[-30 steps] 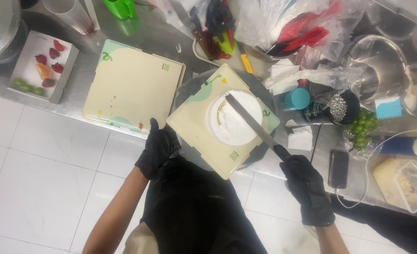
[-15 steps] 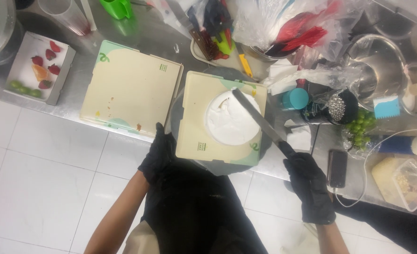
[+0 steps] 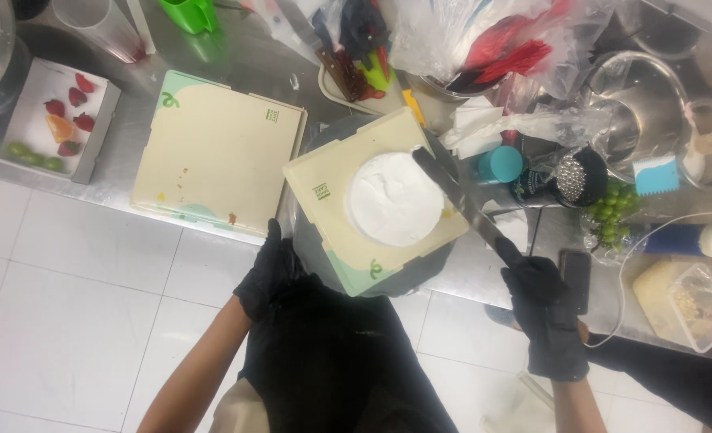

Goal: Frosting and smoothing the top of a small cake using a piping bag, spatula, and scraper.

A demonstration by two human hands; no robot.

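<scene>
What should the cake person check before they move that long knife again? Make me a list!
1. Right hand has a firm grip on the long knife: ok, the gloved fingers wrap the handle.
2. Blade meets the white cake: ok, it lies against the cake's right edge.
3. Left hand is away from the blade: ok, it sits at the turntable's near-left edge.
4. Cake sits in the middle of the cream board: ok, roughly centred.
5. Room beside the knife: not ok, a teal cup and a phone crowd close.
6. Icing is smooth all round: cannot tell from above.
</scene>
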